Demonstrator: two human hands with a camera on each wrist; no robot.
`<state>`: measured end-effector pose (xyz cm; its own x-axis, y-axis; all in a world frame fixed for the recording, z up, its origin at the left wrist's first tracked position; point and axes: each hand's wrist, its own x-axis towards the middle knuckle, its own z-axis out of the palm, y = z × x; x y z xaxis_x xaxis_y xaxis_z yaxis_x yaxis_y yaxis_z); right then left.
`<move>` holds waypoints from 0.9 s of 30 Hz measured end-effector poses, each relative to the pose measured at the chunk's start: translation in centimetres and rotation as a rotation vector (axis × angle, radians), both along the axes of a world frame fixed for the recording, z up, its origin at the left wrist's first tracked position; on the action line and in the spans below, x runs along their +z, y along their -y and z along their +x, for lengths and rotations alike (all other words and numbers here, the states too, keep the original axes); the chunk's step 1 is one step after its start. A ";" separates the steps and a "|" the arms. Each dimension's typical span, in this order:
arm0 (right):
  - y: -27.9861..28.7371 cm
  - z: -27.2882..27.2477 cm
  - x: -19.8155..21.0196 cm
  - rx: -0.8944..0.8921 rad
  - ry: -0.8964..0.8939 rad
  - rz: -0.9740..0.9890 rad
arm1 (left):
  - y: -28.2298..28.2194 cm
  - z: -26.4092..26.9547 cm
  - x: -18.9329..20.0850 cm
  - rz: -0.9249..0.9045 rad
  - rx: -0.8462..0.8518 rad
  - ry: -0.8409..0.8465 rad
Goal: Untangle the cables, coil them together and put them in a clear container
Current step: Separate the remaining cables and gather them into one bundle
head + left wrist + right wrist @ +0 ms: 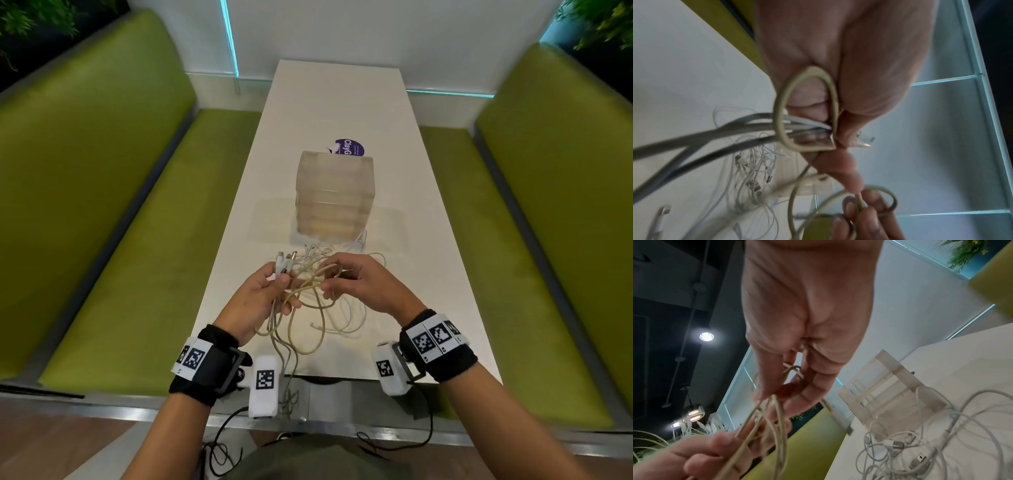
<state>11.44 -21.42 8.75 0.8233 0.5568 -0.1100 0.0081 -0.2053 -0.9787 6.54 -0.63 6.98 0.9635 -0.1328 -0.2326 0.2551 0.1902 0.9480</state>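
- Nearest, grey braided cables point(287, 356) trail off the near edge of the white table point(428, 260) and hang below it.
- The left hand point(262, 301) is curled round a gathered bunch of cable ends, its thumb pressing them against the fingers; white plugs point(284, 262) stick out above the fist. In the left wrist view a beige cable point(807, 107) loops round that bunch.
- The right hand point(364, 286) pinches a loop of the same beige cable between thumb and fingertips, just beside the left hand. The right wrist view is blurred there, so how many strands it holds I cannot tell.
- Under and beyond the hands, thin white cables point(931, 443) lie in a loose tangle on the table, some with USB plugs showing.
- Farther on, the clear container point(334, 195) stands upright, nothing visibly in it, with white cable touching its base. Behind it lies a purple sticker point(349, 147).
- The step looks like untangling: the beige cable is being worked free of the bunch. The next move probably calls for feeding that loop off the plug ends without dragging the white tangle along; coiling and putting away are not yet begun.
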 end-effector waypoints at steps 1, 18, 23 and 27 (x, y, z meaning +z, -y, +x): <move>0.1 -0.2 -0.1 -0.007 0.007 0.005 | -0.2 0.1 -0.1 0.002 0.045 -0.010; 0.2 -6.0 -6.4 0.467 -0.384 -0.300 | 0.2 0.7 -0.1 0.071 0.151 0.058; 1.0 -7.2 -8.4 0.489 -0.384 -0.477 | -0.1 0.9 0.3 0.067 0.150 0.084; 2.6 -7.0 -7.6 0.335 -0.435 -0.536 | -0.8 0.8 0.5 0.054 0.174 0.099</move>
